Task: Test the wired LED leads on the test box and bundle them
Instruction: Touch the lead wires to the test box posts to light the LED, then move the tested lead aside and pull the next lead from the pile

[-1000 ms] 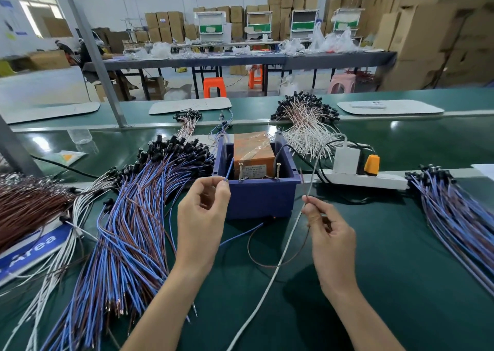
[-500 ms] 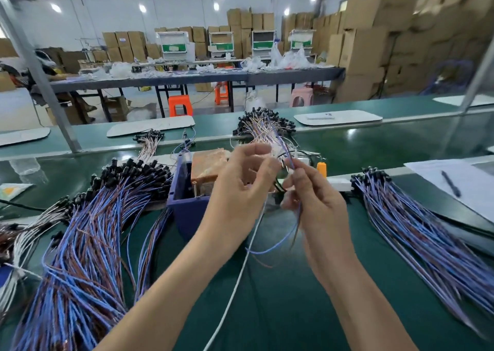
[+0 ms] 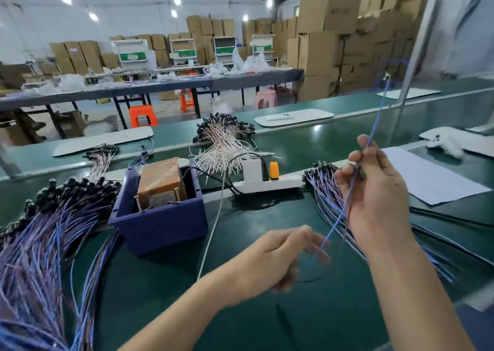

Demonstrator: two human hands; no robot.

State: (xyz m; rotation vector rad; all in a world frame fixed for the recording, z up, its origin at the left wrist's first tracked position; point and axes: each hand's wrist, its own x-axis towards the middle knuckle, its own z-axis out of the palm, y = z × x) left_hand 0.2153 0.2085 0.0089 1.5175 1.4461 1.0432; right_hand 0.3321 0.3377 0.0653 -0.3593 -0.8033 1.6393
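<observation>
My right hand (image 3: 379, 198) is raised over the right pile of blue and brown LED leads (image 3: 322, 190) and pinches one blue lead (image 3: 374, 126), which rises past my fingers and runs down toward my left hand (image 3: 275, 260). That hand is blurred, low at the centre, fingers loosely curled beside the lead's lower end; whether it holds the lead is unclear. The test box, a blue bin (image 3: 160, 225) holding a brown taped unit (image 3: 160, 179) with two upright pins, stands to the left. A large pile of leads (image 3: 53, 230) lies at far left.
A white power strip (image 3: 267, 185) with plugs lies behind the hands, and a white cable (image 3: 213, 225) runs from it toward me. A bundle of white leads (image 3: 224, 147) sits farther back. A paper sheet (image 3: 427, 177) lies at right on the green bench.
Both hands left the test box and swung right. My right hand rose over the right pile with the lead; my left hand dropped low and away from it.
</observation>
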